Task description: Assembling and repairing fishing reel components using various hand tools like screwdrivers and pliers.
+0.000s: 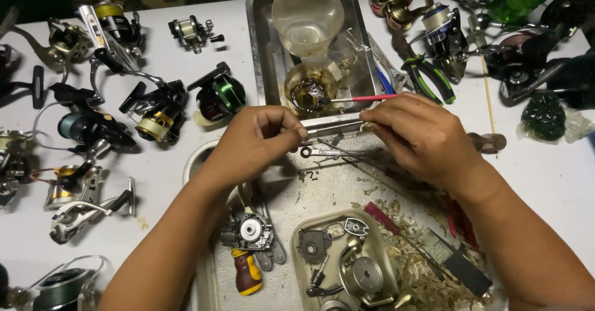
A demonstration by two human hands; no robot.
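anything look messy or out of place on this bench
Yes. Loose shavings and debris are scattered over the work tray to the right of the small tub of reel parts. The cup of dark grease in the metal pan is smeared. Both hands work above the tray.

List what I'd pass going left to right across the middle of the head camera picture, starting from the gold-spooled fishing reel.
Gold-spooled reel → green-spooled reel → left hand → dish of dark grease → right hand → green-handled pliers → dark green lump in clear wrap.
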